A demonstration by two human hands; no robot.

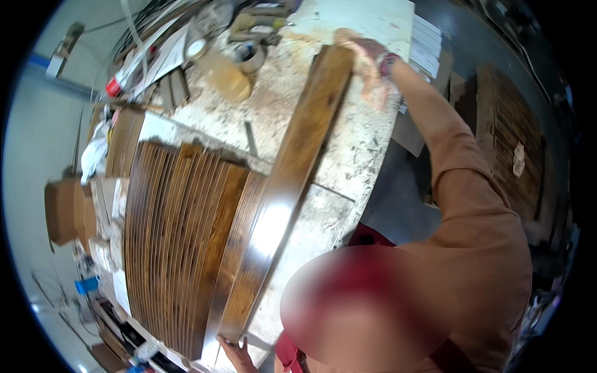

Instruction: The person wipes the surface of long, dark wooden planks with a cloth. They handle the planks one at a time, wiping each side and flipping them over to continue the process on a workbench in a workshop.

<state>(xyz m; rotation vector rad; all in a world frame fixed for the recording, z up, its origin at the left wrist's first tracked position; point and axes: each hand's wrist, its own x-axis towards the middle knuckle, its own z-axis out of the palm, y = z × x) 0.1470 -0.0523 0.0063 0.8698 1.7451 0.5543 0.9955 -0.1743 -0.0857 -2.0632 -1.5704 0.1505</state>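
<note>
White table point(360, 127) holds a stiff-looking, maybe slippery board point(291, 163), best held by its ends: left hand point(238, 356) touches one, grip unclear; right hand point(371, 48) clutches cloth point(374, 87).

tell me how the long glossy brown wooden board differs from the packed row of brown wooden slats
The long glossy brown wooden board is one piece; the packed row of brown wooden slats holds many. The board shows a broad face with bright glare, the row mostly narrow strips. The board reaches higher in the picture than the row. Both are brown wood.
</note>
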